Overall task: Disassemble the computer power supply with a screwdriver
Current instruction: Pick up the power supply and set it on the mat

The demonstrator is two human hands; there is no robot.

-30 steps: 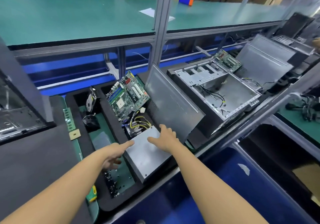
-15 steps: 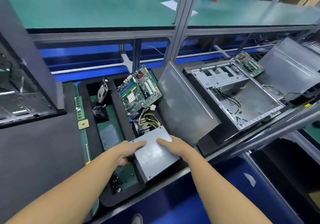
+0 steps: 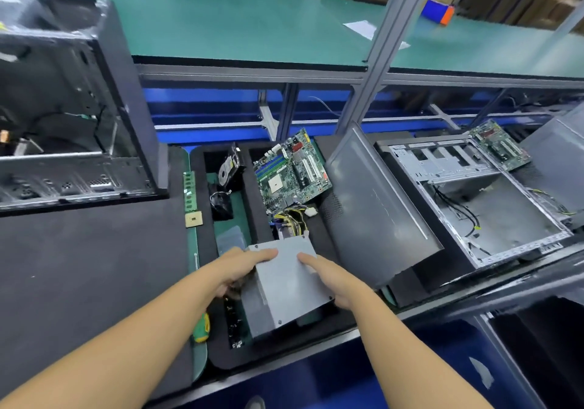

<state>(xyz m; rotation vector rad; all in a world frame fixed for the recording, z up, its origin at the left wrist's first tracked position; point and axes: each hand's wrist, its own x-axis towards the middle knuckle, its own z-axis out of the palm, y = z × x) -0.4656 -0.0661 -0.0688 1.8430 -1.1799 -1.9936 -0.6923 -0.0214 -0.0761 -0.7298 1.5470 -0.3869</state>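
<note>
The grey sheet-metal power supply box [image 3: 284, 282] sits in the near compartment of the black foam tray [image 3: 284, 356]. Its yellow-and-black cable bundle [image 3: 292, 219] leaves the far end. The left hand [image 3: 240, 266] and right hand [image 3: 336, 279] grip opposite sides, fingers clamped over the top edges. Expect a rigid, heavy, smooth casing. Hold it by the side walls, clear of the cables.

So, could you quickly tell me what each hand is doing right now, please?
Left hand: grips the power supply at its left side.
Right hand: holds its right side.
</note>
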